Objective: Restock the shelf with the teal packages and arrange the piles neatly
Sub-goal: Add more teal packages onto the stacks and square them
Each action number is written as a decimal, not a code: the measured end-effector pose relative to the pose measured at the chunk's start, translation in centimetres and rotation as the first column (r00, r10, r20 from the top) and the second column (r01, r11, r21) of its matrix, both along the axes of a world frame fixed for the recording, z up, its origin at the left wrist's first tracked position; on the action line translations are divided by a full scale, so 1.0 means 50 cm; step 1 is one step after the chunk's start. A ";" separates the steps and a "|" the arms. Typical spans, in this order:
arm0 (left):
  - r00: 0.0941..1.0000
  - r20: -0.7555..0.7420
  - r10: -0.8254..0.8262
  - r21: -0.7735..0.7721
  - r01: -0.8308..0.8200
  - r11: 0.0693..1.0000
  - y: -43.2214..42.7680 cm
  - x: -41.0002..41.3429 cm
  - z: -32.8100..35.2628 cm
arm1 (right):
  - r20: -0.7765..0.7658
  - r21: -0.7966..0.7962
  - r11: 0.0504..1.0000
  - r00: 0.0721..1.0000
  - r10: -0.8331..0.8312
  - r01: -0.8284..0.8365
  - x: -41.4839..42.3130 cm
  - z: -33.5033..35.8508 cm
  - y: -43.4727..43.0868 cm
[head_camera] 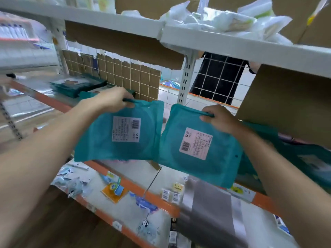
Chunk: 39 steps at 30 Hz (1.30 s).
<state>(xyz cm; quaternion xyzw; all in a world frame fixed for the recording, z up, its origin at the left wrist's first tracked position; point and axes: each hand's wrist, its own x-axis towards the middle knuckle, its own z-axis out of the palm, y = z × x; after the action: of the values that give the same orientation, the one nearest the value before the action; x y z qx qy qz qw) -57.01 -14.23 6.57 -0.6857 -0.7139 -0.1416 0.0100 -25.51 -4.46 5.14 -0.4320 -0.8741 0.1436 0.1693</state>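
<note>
Left hand: the left hand (111, 102) is pinching the top edge of a flat teal plastic package with a white barcode label (100, 144), with its fingers curling over the rim.
Right hand: the right hand (219, 119) is gripping the top edge of a second flat teal labelled package (211, 169) in the same curled way.
Packages: both are hanging in the air in front of the orange-edged metal shelf (53, 102) with their label sides facing the camera. Their inner edges are meeting, but I cannot tell whether they are touching or overlapping.
Orientation: the barcode is sitting high on the left label and low on the right one, so the two are probably being held by opposite ends.
Pile: a low pile of teal packages (77, 85) is lying on the shelf board, beyond the left hand and to its left, in front of a torn brown cardboard sheet (125, 76) behind wire mesh.
Key relation: the left hand is nearer the pile, so its package is likely heading forward and leftward first.
Right side: a blurred heap of teal packets (304, 158) is lying past the right forearm, under a brown cardboard box (286, 104).
Stage: restocking is under way, and neither held package is yet lying on the shelf.
</note>
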 end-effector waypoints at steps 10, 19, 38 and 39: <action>0.999 0.046 0.005 -0.085 -0.001 0.996 0.124 -0.235 0.012 | -0.031 0.020 0.999 0.998 0.047 -0.046 -0.237 0.010 0.121; 0.976 0.148 -0.161 -0.050 0.170 0.984 0.207 -0.379 -0.022 | 0.015 0.005 0.999 0.999 -0.045 0.045 -0.368 -0.006 0.153; 0.921 0.243 -0.305 0.017 0.311 0.950 0.242 -0.855 -0.045 | -0.054 -0.011 0.965 0.963 -0.262 0.262 -0.814 -0.037 0.108; 0.900 0.274 -0.339 0.028 0.345 0.938 0.241 -0.868 -0.049 | -0.055 -0.017 0.965 0.963 -0.262 0.262 -0.829 -0.037 0.110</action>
<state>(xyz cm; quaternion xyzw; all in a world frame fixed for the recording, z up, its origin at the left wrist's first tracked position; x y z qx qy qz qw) -100.43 -2.16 4.10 -0.7741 -0.5783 -0.2271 -0.1214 -66.94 1.03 3.31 -0.5403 -0.8034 0.1362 0.2097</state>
